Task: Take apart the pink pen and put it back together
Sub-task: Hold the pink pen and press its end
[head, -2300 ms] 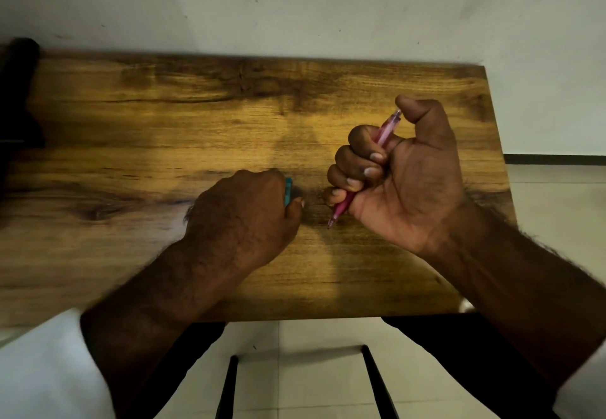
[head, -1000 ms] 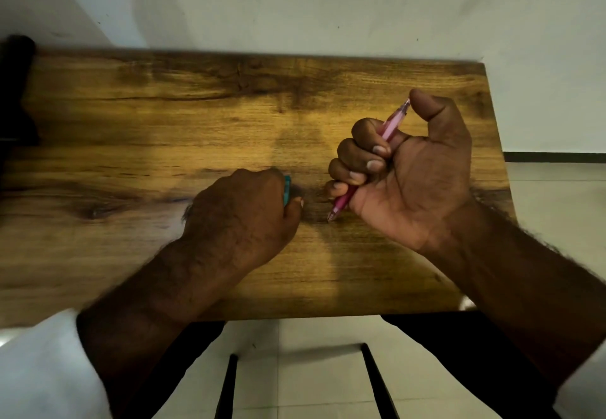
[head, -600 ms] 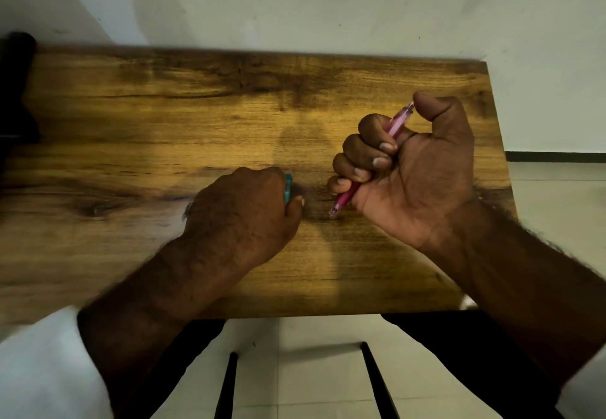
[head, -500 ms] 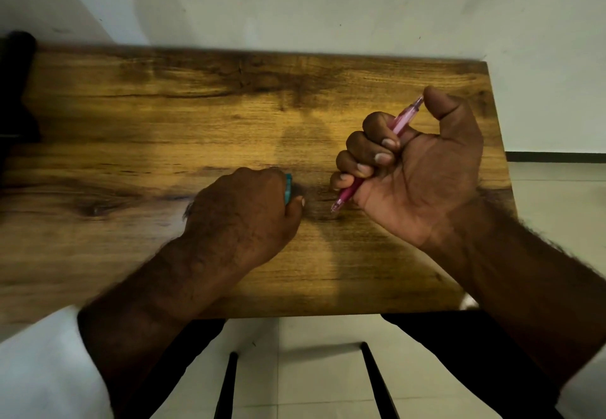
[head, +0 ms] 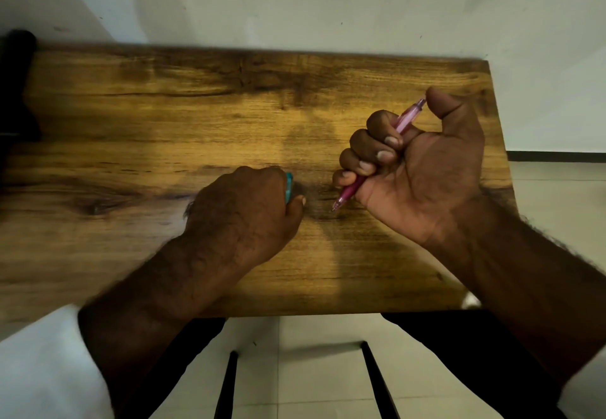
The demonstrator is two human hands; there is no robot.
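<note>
Since the earlier frames, your right hand [head: 426, 172] has shifted slightly up and to the right over the table [head: 164, 107]. Its thumb [head: 449, 113] has risen, so the thumb tip now sits just beside the push-button end of the pink pen [head: 406, 121] rather than over it. Your left hand [head: 242, 208] has not moved.

**Pink pen.** The pen is in your right fist. It runs diagonally, with the button end up and away from you and the writing tip [head: 335, 207] pointing down toward the table. Whether the tip touches the wood cannot be told. The pen appears whole; no separate pink part shows on the table.

**Right hand.** The four fingers [head: 377, 143] are curled tightly around the barrel, palm turned up toward you. This grip locks the barrel against rotation and leaves the thumb free to work the button end.

**Left hand.** The hand rests knuckles-up on the table, just left of the pen tip, with its fingers closed around a teal object [head: 288, 187]. Only an edge of this object shows, so it cannot be identified. While it is held, this hand is not free to twist the pen.

**Assessment.** Judged from the intact pen, either disassembly has not begun or reassembly is complete and you are testing the click. If parts are still to come off, release the teal object first, then use your left hand at the tip end.
</note>
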